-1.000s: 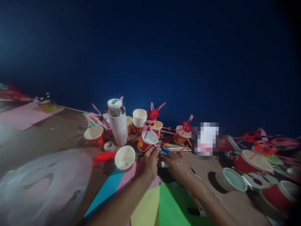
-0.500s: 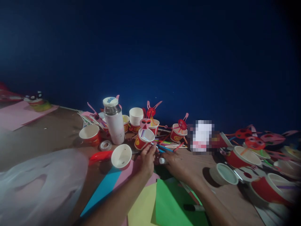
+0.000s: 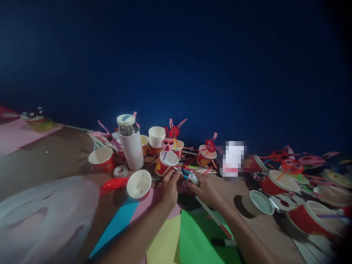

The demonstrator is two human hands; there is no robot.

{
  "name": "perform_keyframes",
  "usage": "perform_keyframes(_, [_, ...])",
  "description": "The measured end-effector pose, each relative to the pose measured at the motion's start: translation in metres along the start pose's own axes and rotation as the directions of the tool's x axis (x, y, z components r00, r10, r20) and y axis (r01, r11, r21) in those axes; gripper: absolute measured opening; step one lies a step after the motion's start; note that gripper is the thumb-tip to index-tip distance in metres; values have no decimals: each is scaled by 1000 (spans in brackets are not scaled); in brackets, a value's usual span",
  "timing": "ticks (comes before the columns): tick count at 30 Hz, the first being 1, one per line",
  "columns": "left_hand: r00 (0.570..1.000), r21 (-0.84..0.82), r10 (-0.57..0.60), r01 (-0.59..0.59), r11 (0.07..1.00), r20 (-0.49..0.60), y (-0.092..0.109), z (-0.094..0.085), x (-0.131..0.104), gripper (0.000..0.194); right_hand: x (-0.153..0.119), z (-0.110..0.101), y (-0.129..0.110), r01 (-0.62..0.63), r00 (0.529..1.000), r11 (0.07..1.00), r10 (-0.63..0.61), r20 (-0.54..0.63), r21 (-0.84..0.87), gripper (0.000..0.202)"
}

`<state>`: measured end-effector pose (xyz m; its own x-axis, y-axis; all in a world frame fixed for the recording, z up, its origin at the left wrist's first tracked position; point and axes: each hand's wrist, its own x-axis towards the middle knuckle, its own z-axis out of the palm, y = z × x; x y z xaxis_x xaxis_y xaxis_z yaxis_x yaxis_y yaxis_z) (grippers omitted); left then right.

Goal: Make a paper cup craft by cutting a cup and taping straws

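The left hand [image 3: 170, 187] pinches a pale strip [image 3: 176, 168] between thumb and forefinger; the strip is small and partly covered, so its full shape cannot be told. Its visible end shows right at the fingertips, by the near rim of a red cup [image 3: 161, 169], which stands at eleven o'clock from them with a pink mask [image 3: 167, 144] rising over its far side. The right hand [image 3: 205, 189] is curled round a white tube [image 3: 194, 179], thumb and forefinger closed on it; the tube's blunt end juts out toward ten o'clock, and the rest lies hidden in the grip. From the left fingers the tube is at about three o'clock, near but apart. Blue sticks [image 3: 187, 173] lie between the two hands, just past the right fingertips at twelve o'clock; whether they touch is unclear. From beneath the right hand a thin stick [image 3: 210, 212] slants toward five o'clock over green paper [image 3: 196, 238], where a marker [image 3: 227, 242] also lies. On the desk [image 3: 66, 157], a white flask [image 3: 131, 148] stands at ten o'clock from the left hand.
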<state>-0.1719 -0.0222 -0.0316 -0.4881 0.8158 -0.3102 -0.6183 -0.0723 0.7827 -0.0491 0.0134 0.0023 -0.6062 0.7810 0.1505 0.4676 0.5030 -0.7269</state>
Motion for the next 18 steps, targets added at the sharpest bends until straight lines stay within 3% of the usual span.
perform_keyframes(7, [998,-108,-26,32,994,63,-3,-1,3,22,5,8,-1,-56,986,992,73,-147,113,14])
perform_keyframes(18, [996,-148,-47,57,987,69,0,1,-2,24,5,23,-13,-121,911,978,176,-372,167,24])
